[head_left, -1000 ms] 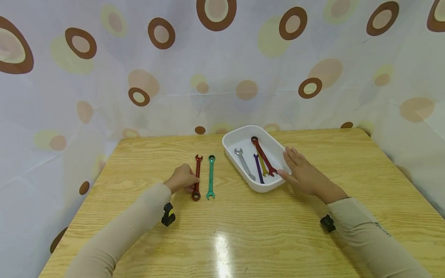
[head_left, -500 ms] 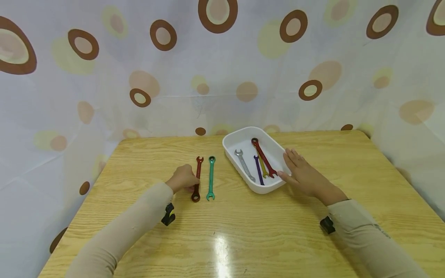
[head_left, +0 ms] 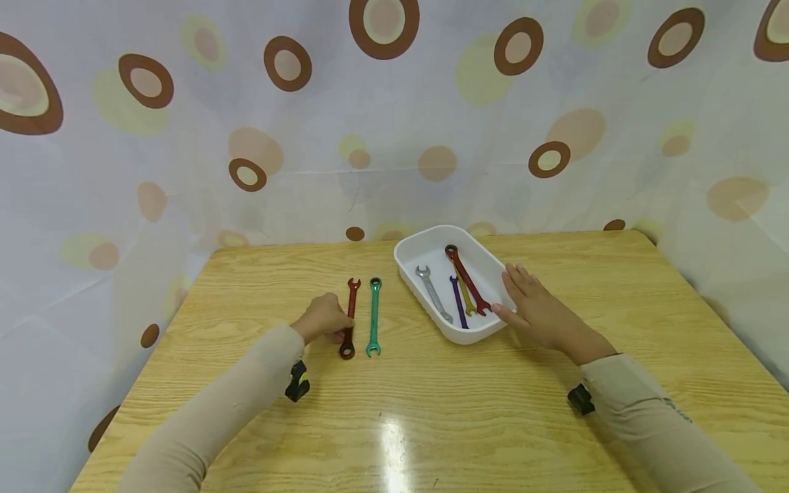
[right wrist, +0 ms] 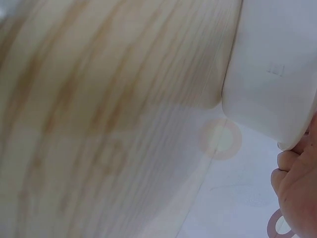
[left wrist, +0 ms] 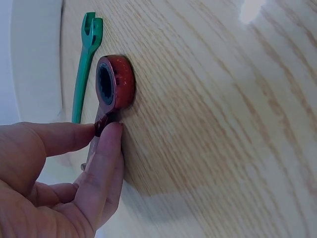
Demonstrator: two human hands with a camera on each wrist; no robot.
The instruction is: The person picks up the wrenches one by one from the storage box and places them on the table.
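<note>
My left hand (head_left: 323,318) pinches a red combination wrench (head_left: 353,298) between thumb and fingers, near its ring end. In the left wrist view that ring end (left wrist: 115,82) lies at the wood surface, with the thumb on one side of the shaft and fingers on the other. Beside it, parallel, lies a green wrench (head_left: 374,315). My right hand (head_left: 539,311) has its fingers extended at the right rim of a white plastic tray (head_left: 425,236). Inside the tray are a silver wrench (head_left: 434,293), a purple wrench (head_left: 459,301), a yellow wrench (head_left: 464,291) and another red wrench (head_left: 467,279) overlapping the yellow one.
The wooden table (head_left: 468,418) runs back to a patterned cloth (head_left: 394,123) hanging behind it and at the sides. Black wrist cameras sit under both sleeves. Light glares off the table near its front.
Both hands and all the wrenches stay in place. The head view has shifted very slightly.
</note>
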